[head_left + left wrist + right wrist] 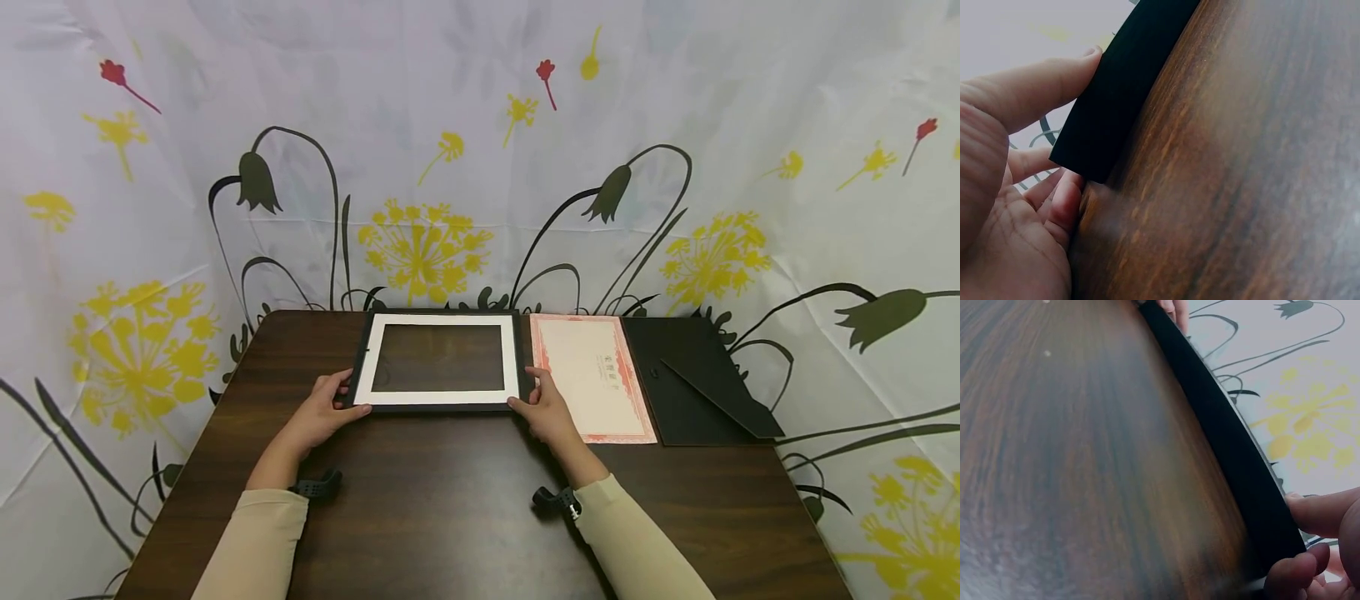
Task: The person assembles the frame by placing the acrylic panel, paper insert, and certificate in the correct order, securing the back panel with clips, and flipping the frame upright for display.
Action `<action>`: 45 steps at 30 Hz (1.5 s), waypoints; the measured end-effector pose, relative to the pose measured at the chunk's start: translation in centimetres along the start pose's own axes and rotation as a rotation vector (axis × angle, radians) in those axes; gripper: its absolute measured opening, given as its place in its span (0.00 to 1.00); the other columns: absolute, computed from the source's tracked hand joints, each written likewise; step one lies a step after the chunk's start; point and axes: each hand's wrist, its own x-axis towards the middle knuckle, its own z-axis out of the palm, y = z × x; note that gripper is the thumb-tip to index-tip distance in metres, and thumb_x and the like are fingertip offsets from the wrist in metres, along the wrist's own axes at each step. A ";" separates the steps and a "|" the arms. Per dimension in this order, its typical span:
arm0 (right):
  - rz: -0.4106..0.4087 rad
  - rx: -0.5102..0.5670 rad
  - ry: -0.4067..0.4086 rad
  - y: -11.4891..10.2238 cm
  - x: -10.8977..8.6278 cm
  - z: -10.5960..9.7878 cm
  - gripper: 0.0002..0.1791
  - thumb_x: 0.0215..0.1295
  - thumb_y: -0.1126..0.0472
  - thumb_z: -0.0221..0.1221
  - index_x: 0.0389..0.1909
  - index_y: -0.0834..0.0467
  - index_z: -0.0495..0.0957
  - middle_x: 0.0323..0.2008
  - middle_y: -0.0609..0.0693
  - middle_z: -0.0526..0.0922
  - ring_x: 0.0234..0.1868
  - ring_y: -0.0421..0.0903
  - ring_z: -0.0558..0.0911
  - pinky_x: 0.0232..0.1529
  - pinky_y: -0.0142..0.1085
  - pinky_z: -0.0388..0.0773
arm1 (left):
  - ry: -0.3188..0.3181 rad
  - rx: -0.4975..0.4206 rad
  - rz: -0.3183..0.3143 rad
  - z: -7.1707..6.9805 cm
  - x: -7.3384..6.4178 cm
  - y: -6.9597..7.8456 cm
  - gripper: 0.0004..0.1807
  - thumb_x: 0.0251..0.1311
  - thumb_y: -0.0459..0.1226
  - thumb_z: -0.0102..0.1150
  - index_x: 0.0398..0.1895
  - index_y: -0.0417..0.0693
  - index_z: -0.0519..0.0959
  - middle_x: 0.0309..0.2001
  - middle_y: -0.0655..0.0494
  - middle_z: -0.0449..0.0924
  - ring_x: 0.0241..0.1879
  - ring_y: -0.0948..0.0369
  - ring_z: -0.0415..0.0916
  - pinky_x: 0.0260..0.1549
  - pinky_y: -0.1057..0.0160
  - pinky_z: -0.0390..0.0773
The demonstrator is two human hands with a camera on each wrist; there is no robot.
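Observation:
A black picture frame (442,407) with a white mat border (435,398) lies near the far edge of the table, its dark window facing up. My left hand (326,412) grips its near left corner, thumb along the front edge and fingers at the side. At the near right corner my right hand (547,408) holds it the same way. In the left wrist view the left thumb (1054,84) presses on the black edge (1122,87), with fingertips under the corner. The right wrist view shows the right thumb (1319,512) on top and curled fingers below.
Right of the picture frame lies a cream certificate sheet (585,375) with a red patterned border. Beside it is a black backing board (697,400) with an angled stand leg. A flowered cloth (480,150) hangs behind the brown wooden table (442,508).

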 end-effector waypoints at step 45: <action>0.245 -0.683 0.161 0.5 -9.2 -15.4 0.48 0.69 0.38 0.70 0.56 0.79 0.61 0.51 0.75 0.64 0.37 0.64 0.76 0.42 0.59 0.78 | 0.030 0.024 0.000 0.5 -0.1 0.2 0.57 0.68 0.50 0.76 0.88 0.39 0.51 0.74 0.32 0.56 0.70 0.40 0.62 0.70 0.37 0.68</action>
